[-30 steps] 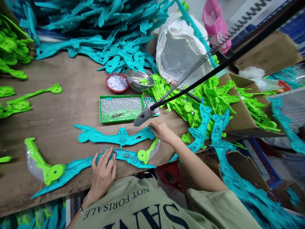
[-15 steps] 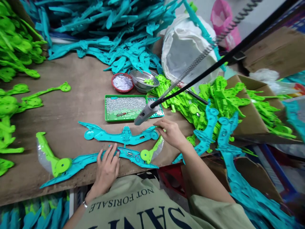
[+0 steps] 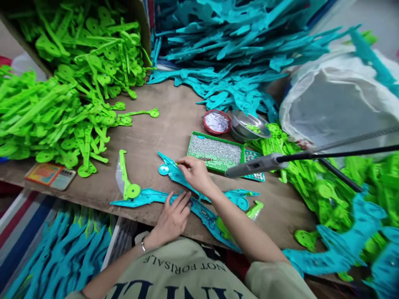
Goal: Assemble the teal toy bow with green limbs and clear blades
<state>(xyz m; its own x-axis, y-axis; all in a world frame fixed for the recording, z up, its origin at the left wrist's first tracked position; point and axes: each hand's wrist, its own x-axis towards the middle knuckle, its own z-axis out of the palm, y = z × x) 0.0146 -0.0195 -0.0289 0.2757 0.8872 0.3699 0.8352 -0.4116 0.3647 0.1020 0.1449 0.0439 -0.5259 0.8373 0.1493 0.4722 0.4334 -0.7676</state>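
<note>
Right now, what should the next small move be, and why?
Probably press down at the left end of the far turquoise piece: the right hand has its fingers there, and a small green bit shows at the other end. The left hand rests on the nearer piece.

The surface (image 3: pixel 140 128) is a broad brown top with a dull, worn finish. An open cardboard box (image 3: pixel 26 37) stands at its far left corner, and a wide-mouthed white sack (image 3: pixel 335 104) gapes toward the far right. Behind the sack lies a plain pale grey area (image 3: pixel 372 20), wall or floor, unclear which. Below the near edge, at left, hangs a striped sheet (image 3: pixel 34 218) in red, grey and blue. The light is soft and even.
</note>
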